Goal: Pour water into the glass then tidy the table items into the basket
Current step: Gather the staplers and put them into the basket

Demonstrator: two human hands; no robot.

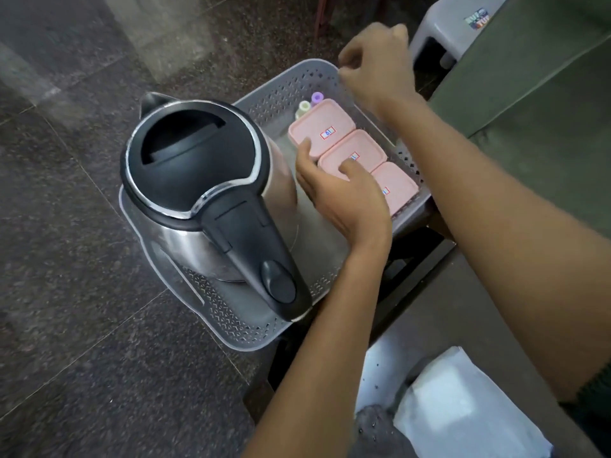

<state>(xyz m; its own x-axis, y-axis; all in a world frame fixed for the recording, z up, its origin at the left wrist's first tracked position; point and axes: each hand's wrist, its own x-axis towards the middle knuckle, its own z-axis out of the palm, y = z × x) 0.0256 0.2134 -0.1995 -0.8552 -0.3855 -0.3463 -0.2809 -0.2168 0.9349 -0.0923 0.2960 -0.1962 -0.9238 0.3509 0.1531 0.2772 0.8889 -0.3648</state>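
A grey perforated basket (231, 322) holds a steel electric kettle (198, 193) with a black lid and handle on its left side. Three pink lidded boxes (325, 127) lie in a row on its right side. Two small bottles, one with a purple cap (316, 97) and one pale (304, 106), stand behind the boxes. My left hand (344, 196) holds the middle pink box (360, 152), thumb on its left edge and fingers on the lid. My right hand (377, 66) hovers over the basket's far right rim with fingers curled; whether it touches the rim is unclear.
The basket sits on a small dark stand above a dark speckled stone floor (82, 342). A grey plastic stool (449, 34) stands at the back right. White folded cloth or paper (463, 411) lies at the lower right near my body.
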